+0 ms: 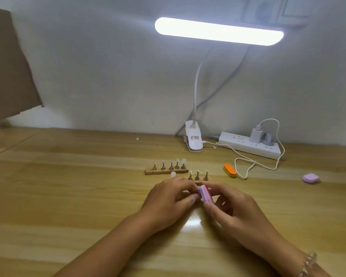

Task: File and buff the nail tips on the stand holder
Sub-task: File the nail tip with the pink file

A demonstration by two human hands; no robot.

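Pinching buffer point(206, 193), R hand point(235, 211) fingers point(209, 208) | L hand point(168, 198) grip unclear | stand point(197, 178) just behind

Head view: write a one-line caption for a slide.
Right hand grips a pink-purple buffer block beside the left hand, just in front of the nearer stand holder of nail tips.

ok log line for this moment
right grip: holds buffer | left grip: at buffer, unclear | far stand: five tips | near stand: three tips showing
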